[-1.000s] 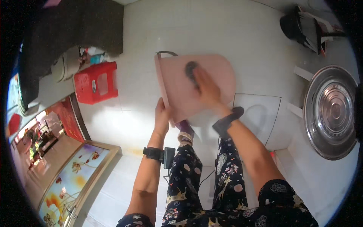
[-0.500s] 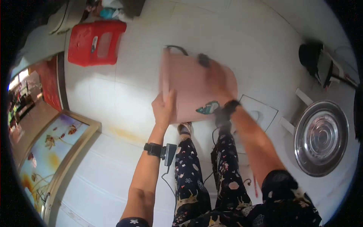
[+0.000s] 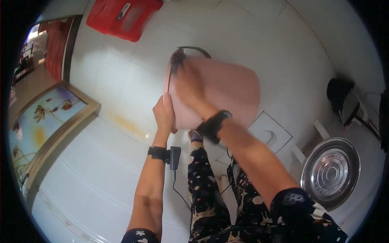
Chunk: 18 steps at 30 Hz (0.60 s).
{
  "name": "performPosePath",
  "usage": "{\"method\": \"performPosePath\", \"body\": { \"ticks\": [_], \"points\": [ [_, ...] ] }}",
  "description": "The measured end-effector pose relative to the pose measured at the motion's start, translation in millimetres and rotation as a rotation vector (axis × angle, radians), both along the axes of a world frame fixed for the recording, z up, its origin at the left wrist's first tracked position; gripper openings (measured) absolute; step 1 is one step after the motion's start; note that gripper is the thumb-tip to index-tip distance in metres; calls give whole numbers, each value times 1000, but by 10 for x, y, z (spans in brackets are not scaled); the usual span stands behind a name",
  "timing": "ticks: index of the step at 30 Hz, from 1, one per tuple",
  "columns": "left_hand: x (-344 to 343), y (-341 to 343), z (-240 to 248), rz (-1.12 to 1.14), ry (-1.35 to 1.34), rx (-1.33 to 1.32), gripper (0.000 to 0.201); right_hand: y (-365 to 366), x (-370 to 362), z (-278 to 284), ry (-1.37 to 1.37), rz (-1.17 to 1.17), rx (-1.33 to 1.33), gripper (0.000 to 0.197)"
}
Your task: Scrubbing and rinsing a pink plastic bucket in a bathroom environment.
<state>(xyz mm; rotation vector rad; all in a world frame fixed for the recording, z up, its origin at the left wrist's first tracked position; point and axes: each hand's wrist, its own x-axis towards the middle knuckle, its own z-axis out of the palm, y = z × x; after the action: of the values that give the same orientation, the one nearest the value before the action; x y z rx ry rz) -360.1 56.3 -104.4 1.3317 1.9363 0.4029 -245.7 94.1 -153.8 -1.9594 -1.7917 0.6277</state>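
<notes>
A pink bucket [image 3: 229,87] lies on its side in front of me, its rim toward the left and its base toward the right. My left hand [image 3: 163,113] is closed on the rim at the near side. Pressed to the outer wall close to the far part of the rim is a dark, frizzy scouring pad [image 3: 177,61]. My right hand [image 3: 189,85], smeared by motion, holds that pad with the forearm crossing over the bucket. The dark bucket handle [image 3: 197,49] sticks out beyond the far side.
A red plastic stool [image 3: 123,18] lies on the tiled floor at the far left. To the right, a round metal basin [image 3: 330,172] leans near white supports. A square floor cover [image 3: 270,135] is right of the bucket. A framed flower-patterned panel [image 3: 52,109] stands at the left.
My right hand has moved the pad leftward along the bucket's wall to the rim. The left hand keeps its hold on the rim. The view has shifted, and the stool appears higher.
</notes>
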Motion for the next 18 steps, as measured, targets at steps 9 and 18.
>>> {"method": "performPosePath", "body": {
  "ticks": [9, 18],
  "points": [
    [-64, -526, -71, 394, -156, -44, 52, -68, 1009, 268, -38, 18, -183, 25],
    [13, -198, -102, 266, -187, -110, 58, -31, -180, 209, 128, 166, -16, 36]
  ]
}}
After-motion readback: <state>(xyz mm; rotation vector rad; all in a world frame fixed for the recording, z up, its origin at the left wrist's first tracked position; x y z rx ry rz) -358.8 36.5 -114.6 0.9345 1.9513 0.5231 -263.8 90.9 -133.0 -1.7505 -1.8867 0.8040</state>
